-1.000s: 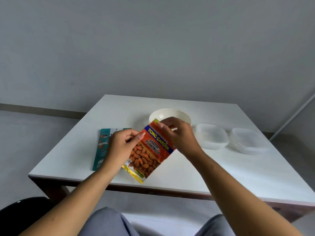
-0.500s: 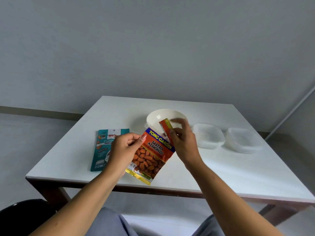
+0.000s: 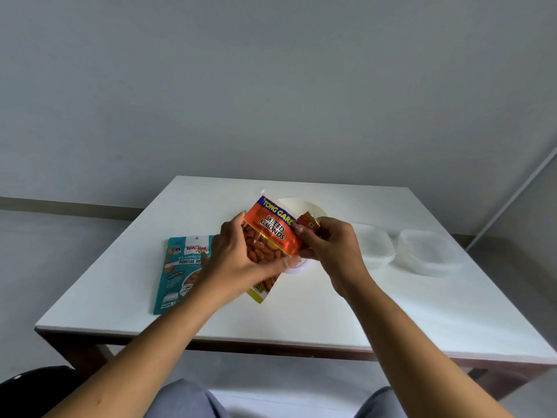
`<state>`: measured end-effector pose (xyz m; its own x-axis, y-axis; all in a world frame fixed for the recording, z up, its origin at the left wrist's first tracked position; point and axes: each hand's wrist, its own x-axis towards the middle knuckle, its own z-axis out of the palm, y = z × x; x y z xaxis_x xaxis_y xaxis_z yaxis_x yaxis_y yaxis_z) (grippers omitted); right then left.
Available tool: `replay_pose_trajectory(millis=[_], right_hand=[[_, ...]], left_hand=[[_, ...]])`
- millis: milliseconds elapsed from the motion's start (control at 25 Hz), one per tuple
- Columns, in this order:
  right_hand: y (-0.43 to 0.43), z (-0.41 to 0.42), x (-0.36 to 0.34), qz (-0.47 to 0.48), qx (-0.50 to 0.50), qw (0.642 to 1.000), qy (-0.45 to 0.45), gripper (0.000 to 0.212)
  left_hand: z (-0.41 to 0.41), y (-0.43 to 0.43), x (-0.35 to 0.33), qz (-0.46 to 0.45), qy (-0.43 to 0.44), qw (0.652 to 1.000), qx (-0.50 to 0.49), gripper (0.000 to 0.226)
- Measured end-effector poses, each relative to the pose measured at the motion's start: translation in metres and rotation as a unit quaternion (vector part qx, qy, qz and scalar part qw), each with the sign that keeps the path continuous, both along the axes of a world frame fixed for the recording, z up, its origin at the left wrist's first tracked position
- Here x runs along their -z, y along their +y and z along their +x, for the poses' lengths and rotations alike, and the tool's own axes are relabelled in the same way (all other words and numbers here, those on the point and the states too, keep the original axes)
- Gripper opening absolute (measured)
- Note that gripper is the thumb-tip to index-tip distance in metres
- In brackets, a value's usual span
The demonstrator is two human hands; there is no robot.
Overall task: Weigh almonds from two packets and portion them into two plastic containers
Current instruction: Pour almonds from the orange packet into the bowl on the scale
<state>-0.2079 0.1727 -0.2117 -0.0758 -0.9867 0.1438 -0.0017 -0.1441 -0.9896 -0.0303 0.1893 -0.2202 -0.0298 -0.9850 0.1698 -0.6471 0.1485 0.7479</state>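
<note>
My left hand (image 3: 238,260) grips the body of an orange salted almonds packet (image 3: 272,233), held tilted above the white table (image 3: 301,312). My right hand (image 3: 328,245) pinches a torn strip (image 3: 308,222) at the packet's top right corner. A white bowl (image 3: 313,206) stands right behind the packet, mostly hidden by it. A teal roasted almonds packet (image 3: 180,276) lies flat to the left, partly under my left wrist. Two clear plastic containers, one nearer (image 3: 376,245) and one further right (image 3: 428,254), sit to the right.
The table's front edge (image 3: 271,345) runs just above my knees. A dark chair or bag corner (image 3: 33,390) shows at the bottom left. A grey wall rises behind the table.
The torn strip has come further off the packet's top. My left hand has shifted from the packet's left edge to wrap round its body and lifted it up towards the bowl.
</note>
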Motion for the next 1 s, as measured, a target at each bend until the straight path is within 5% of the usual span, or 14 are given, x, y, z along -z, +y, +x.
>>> replay_pose_trajectory(millis=[120,320,520,760,1000], right_hand=[[-0.004,0.012,0.0,0.002,0.032,0.999,-0.032,0.029],[-0.01,0.005,-0.002,0.1,-0.013,0.99,-0.099,0.046],[-0.023,0.025,0.012,0.205,-0.118,0.94,-0.245,0.027],[-0.046,0.052,0.02,0.278,-0.079,0.892,-0.348,0.021],[-0.047,0.058,0.02,0.285,-0.074,0.843,-0.45,0.033]], left_hand=[[-0.008,-0.009,0.001,-0.01,-0.053,0.998,-0.018,0.126],[0.026,-0.063,-0.039,0.036,-0.149,0.986,0.068,0.101],[0.027,-0.113,-0.098,0.094,-0.316,0.932,0.153,0.075],[-0.004,-0.165,-0.114,0.158,-0.479,0.845,0.178,0.075],[-0.03,-0.176,-0.112,0.155,-0.552,0.798,0.184,0.081]])
